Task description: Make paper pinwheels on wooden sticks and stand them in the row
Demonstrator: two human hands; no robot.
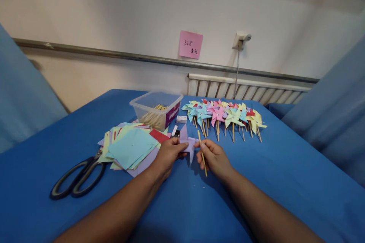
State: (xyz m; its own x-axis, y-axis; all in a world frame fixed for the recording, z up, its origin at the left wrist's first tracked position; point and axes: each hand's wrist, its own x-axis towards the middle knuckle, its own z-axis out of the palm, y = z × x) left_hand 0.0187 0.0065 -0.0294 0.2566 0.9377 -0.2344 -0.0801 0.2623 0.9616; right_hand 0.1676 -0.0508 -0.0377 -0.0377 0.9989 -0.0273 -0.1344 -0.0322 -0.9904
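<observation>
My left hand [170,153] is closed on a purple paper pinwheel [191,145], with the thumb pressed over its middle. My right hand [213,157] pinches a thin wooden stick [203,157], held nearly upright just to the right of the pinwheel. The right fingertips are close to the pinwheel's edge; whether they touch it I cannot tell. Behind my left hand lies a small dark object [176,133], partly hidden, with a white strip [174,130] by it. Left of that hand is a pile of coloured paper squares [132,148], light blue on top.
A clear plastic box [148,110] of wooden sticks stands behind the paper. Large scissors [82,176] lie at left, blades under the paper. Beside the box is a small white box [181,119]. Several finished pinwheels [218,114] lie at the back right of the blue-covered table [270,167].
</observation>
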